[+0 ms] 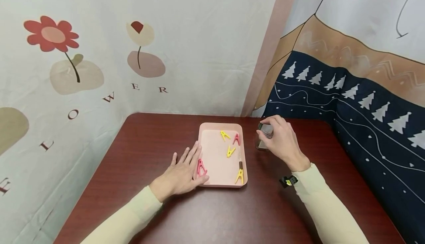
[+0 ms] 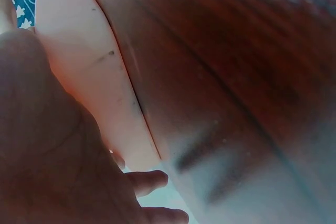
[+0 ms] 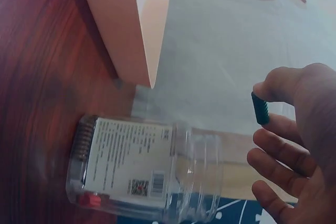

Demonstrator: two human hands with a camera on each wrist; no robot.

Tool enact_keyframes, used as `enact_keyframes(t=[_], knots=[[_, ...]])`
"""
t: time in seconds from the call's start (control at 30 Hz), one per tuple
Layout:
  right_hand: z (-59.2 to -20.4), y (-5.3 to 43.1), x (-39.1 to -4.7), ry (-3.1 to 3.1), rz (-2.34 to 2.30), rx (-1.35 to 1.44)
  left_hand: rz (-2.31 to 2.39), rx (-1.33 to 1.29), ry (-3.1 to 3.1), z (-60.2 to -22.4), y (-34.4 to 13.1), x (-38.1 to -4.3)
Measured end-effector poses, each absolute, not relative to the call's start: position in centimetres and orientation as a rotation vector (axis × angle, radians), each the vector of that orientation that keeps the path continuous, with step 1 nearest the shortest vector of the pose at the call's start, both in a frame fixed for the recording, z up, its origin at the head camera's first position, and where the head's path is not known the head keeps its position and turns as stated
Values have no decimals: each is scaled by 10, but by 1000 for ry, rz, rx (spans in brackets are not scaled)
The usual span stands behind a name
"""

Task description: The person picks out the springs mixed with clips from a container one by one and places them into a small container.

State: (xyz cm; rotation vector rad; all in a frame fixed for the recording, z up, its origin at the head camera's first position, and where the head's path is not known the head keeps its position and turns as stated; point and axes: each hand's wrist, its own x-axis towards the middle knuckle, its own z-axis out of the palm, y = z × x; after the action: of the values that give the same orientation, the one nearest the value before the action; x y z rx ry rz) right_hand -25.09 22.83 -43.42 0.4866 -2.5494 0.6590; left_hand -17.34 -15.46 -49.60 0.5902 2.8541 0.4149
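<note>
Between thumb and index finger, my right hand [image 1: 282, 137] pinches a small dark green ribbed piece [image 3: 260, 108], raised above a clear plastic jar [image 3: 197, 171]. The jar carries a white printed label [image 3: 131, 158]; a brown ribbed piece [image 3: 82, 140] and a red piece [image 3: 89, 199] show inside it. My left hand [image 1: 180, 174] rests with straight fingers along the left edge of a pink tray [image 1: 220, 126]. In the tray lie yellow clothespins [image 1: 230, 151], a red clothespin [image 1: 236, 139], pink clothespins [image 1: 201, 168] beside my left thumb, and a brown ribbed piece [image 1: 241, 165] touching a yellow clothespin [image 1: 239, 176].
The reddish-brown table [image 1: 146, 137] holds the tray and, to its right, the jar. A pale printed curtain [image 1: 199, 52] hangs behind, and a dark blue one with white trees [image 1: 382, 133] hangs at the right.
</note>
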Motion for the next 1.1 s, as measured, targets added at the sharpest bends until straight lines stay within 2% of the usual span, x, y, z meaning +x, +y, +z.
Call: enact_keyframes(t=[1.1], knots=[[-452,262,-263,-2555,772,358,409,587,2854,-498,-155,-175]])
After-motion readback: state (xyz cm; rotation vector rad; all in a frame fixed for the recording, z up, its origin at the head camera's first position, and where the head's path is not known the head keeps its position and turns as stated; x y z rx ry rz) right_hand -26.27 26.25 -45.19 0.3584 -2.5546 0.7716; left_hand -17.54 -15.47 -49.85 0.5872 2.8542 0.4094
